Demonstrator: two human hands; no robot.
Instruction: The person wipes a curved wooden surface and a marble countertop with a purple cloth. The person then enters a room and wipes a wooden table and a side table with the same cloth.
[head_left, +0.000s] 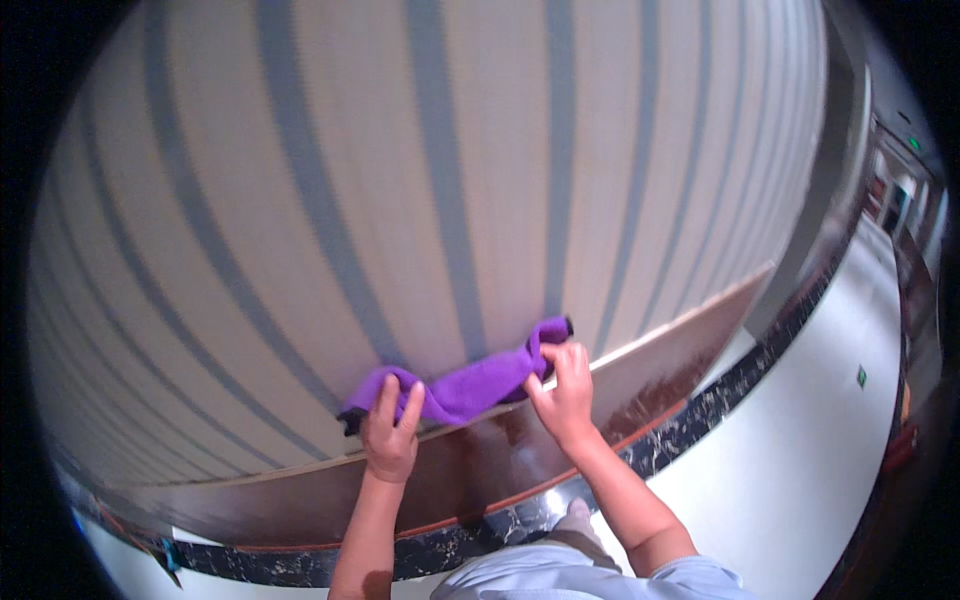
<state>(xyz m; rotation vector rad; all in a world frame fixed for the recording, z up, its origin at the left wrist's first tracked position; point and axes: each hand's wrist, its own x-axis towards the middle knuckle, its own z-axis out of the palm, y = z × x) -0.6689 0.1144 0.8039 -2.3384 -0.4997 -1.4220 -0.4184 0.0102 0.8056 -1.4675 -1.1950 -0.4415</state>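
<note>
A purple cloth stretches between my two hands, bunched lengthwise, with dark edging at both ends. My left hand grips its left end, two fingers laid over the fabric. At the other end, my right hand pinches the cloth between thumb and fingers. The cloth lies along the top edge of a brown skirting board, in front of a striped wall with grey-blue bands on beige. Whether the cloth presses on the wall or only on the ledge is hard to tell.
Black marble edging with pale veins runs along the foot of the skirting. Beyond it spreads a white floor with a small green marker. My shoe is by the edging. Dark furniture stands at the far right.
</note>
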